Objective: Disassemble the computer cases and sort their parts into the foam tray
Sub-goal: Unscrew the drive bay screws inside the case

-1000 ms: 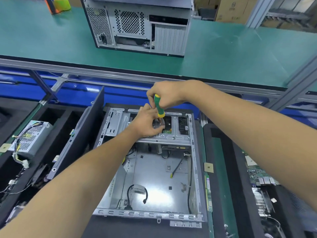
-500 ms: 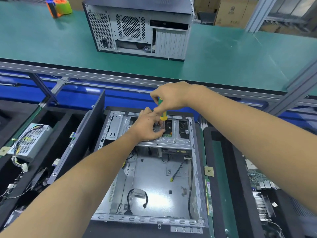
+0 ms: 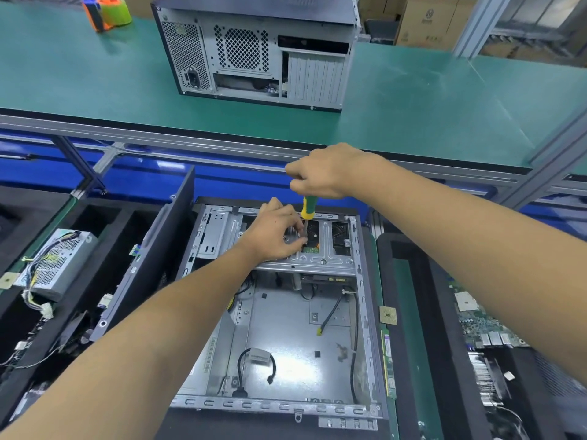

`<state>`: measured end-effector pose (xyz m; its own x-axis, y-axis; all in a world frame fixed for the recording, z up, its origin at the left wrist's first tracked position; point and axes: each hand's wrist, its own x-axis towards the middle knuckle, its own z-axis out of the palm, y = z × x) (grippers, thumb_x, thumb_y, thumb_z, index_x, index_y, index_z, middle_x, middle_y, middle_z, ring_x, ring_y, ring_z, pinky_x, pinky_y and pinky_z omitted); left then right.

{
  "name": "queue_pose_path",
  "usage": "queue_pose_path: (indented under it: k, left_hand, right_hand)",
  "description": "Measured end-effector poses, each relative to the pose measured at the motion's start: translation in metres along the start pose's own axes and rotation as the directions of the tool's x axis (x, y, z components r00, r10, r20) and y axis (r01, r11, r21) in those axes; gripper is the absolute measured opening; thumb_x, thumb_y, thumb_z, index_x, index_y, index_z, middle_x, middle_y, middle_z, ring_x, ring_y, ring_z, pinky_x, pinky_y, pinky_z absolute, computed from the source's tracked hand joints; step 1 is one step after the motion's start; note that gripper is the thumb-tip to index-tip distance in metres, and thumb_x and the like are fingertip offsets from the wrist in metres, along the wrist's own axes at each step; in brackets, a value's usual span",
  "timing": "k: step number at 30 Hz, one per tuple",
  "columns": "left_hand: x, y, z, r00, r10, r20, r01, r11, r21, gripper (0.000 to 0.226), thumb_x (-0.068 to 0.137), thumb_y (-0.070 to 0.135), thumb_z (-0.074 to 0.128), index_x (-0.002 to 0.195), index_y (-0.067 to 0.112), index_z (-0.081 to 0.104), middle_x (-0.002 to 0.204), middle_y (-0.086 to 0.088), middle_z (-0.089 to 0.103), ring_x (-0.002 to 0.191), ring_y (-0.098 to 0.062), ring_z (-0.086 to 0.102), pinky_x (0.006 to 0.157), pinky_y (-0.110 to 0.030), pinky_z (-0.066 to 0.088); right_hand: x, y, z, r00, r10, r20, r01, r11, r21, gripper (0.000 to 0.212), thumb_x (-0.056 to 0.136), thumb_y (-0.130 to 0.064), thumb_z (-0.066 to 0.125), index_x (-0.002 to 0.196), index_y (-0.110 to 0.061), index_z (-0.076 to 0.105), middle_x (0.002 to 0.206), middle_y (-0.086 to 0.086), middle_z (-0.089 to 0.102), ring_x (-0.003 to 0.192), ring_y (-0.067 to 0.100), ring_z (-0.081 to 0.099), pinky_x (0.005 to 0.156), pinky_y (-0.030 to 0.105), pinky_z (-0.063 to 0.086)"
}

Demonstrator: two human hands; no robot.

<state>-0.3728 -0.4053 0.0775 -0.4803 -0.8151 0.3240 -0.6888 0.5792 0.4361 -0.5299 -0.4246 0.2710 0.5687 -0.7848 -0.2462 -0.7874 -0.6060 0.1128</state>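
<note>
An open grey computer case (image 3: 286,325) lies flat in front of me, its floor bare but for a few loose cables. Across its far end runs a metal drive bracket (image 3: 320,258). My right hand (image 3: 324,173) grips the green-and-yellow screwdriver (image 3: 307,209), which stands upright over the bracket. My left hand (image 3: 276,230) rests on the bracket with its fingertips pinching the screwdriver's shaft near the tip. The tip itself is hidden by my fingers. A black foam tray (image 3: 95,217) stands to the left.
A power supply (image 3: 57,265) with its wires lies in the left tray beside a black side panel (image 3: 152,258). Circuit boards (image 3: 486,328) lie in the right tray. A second, closed case (image 3: 254,52) stands on the green bench (image 3: 413,106), near a tape roll (image 3: 111,11).
My right hand has lifted slightly, so more of the screwdriver's handle shows below it. My left hand stays on the bracket. The view has shifted a little downward.
</note>
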Motion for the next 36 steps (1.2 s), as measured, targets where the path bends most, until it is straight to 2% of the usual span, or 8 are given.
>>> queue_pose_path:
  k: [3,6,9,13,16,20,25,36]
  left_hand:
    - [0.0003,-0.0016,0.0010,1.000,-0.005,0.002,0.005,1.000,-0.006,0.026,0.081,0.056,0.067,0.086,0.031,0.072,0.085,0.017,0.055,0.089,-0.013,0.035,0.081,-0.033,0.031]
    - [0.0006,-0.0031,0.0023,1.000,0.014,-0.012,-0.014,1.000,-0.001,0.026,0.081,0.055,0.070,0.085,0.029,0.072,0.085,0.016,0.057,0.089,-0.014,0.036,0.078,-0.033,0.028]
    - [0.0000,-0.0026,0.0020,1.000,0.008,-0.020,-0.008,1.000,-0.001,0.028,0.080,0.058,0.066,0.084,0.030,0.072,0.084,0.018,0.055,0.089,-0.013,0.035,0.077,-0.030,0.024]
    - [0.0005,-0.0024,0.0022,1.000,-0.006,-0.004,0.006,1.000,-0.004,0.025,0.079,0.057,0.064,0.084,0.034,0.069,0.084,0.018,0.054,0.088,-0.012,0.035,0.078,-0.030,0.026]
    - [-0.0002,-0.0022,0.0024,1.000,0.001,-0.005,-0.001,1.000,-0.004,0.026,0.078,0.056,0.063,0.085,0.032,0.070,0.084,0.018,0.053,0.088,-0.013,0.035,0.078,-0.031,0.026]
    - [-0.0005,-0.0001,0.0006,1.000,0.005,-0.019,-0.005,1.000,-0.010,0.023,0.078,0.054,0.065,0.083,0.032,0.067,0.082,0.019,0.048,0.087,-0.012,0.033,0.077,-0.030,0.023]
    - [-0.0001,-0.0003,0.0006,1.000,-0.020,0.007,0.020,1.000,-0.011,0.023,0.079,0.056,0.064,0.084,0.033,0.067,0.084,0.019,0.051,0.090,-0.012,0.035,0.081,-0.028,0.025]
    - [-0.0007,0.0027,-0.0002,0.999,0.023,-0.024,-0.023,1.000,0.008,0.014,0.082,0.037,0.080,0.086,0.026,0.073,0.086,0.012,0.056,0.087,-0.016,0.034,0.077,-0.034,0.029]
  right_hand:
    - [0.0000,-0.0016,-0.0019,0.998,-0.051,0.045,0.045,0.992,0.118,0.008,0.090,-0.025,0.049,0.082,-0.025,0.049,0.078,-0.006,0.056,0.068,0.016,0.046,0.056,0.032,0.028]
    - [-0.0019,-0.0030,-0.0018,0.993,-0.108,0.051,0.090,0.958,0.273,0.018,0.080,-0.007,0.058,0.088,-0.024,0.059,0.086,-0.007,0.049,0.070,0.014,0.048,0.054,0.031,0.030]
    - [-0.0018,-0.0031,0.0011,0.996,-0.080,0.042,0.069,0.976,0.208,0.016,0.083,-0.019,0.063,0.096,-0.025,0.054,0.086,-0.009,0.049,0.071,0.016,0.049,0.054,0.033,0.032]
    - [0.0001,-0.0001,-0.0009,1.000,-0.027,-0.008,0.027,1.000,-0.009,0.019,0.096,-0.039,0.045,0.085,-0.024,0.046,0.073,-0.003,0.054,0.063,0.017,0.046,0.053,0.033,0.025]
    - [0.0005,-0.0018,-0.0015,0.997,-0.064,0.050,0.061,0.996,0.065,0.005,0.089,-0.027,0.053,0.084,-0.026,0.050,0.076,-0.008,0.056,0.065,0.012,0.046,0.055,0.031,0.027]
    - [-0.0032,-0.0033,-0.0002,0.991,-0.124,0.041,0.113,0.971,0.212,0.020,0.080,-0.007,0.056,0.095,-0.021,0.059,0.089,-0.005,0.052,0.067,0.013,0.045,0.053,0.029,0.028]
    - [-0.0035,-0.0031,-0.0017,0.998,-0.045,0.046,0.044,0.999,0.029,0.018,0.095,-0.041,0.050,0.090,-0.024,0.046,0.078,-0.002,0.053,0.066,0.018,0.046,0.054,0.033,0.028]
    - [0.0011,-0.0030,0.0069,0.992,-0.121,-0.031,0.124,0.973,0.195,0.020,0.073,-0.009,0.053,0.080,-0.028,0.052,0.086,-0.006,0.058,0.073,0.016,0.051,0.054,0.032,0.032]
